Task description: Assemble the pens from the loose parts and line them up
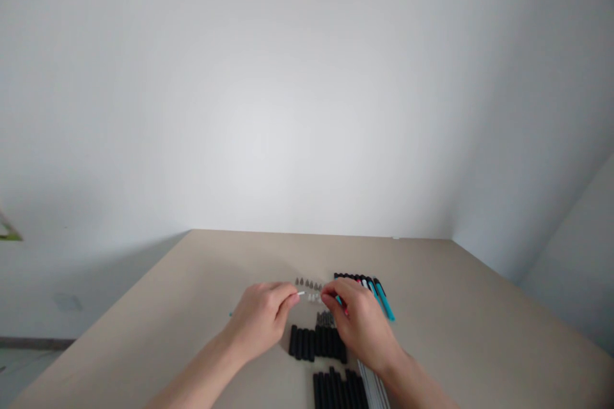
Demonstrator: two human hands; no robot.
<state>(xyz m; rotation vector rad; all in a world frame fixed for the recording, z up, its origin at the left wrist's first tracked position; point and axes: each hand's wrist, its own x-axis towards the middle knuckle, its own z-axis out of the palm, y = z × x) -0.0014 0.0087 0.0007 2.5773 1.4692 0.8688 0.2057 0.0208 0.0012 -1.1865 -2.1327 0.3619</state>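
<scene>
Above the table, my left hand (pixel 268 313) pinches a thin white tube (pixel 301 293) whose short end pokes out to the right from between thumb and forefinger. My right hand (pixel 357 313) faces it a little apart, thumb and fingers pressed together; whatever they hold is too small or hidden to make out. Just beyond and between the hands is a row of small grey cone-shaped tips (pixel 307 283), with small clear pieces (pixel 311 298) nearer. Small dark grey parts, perhaps springs (pixel 325 319), lie below my right fingers, partly covered.
Black barrels (pixel 303 343) lie side by side on the beige table (pixel 230 262), with more black tubes (pixel 336 390) nearer me. Long white thin tubes (pixel 373 386) run under my right forearm. Pens with teal and black bodies (pixel 384 299) line up behind my right hand. A white wall (pixel 307 108) rises behind.
</scene>
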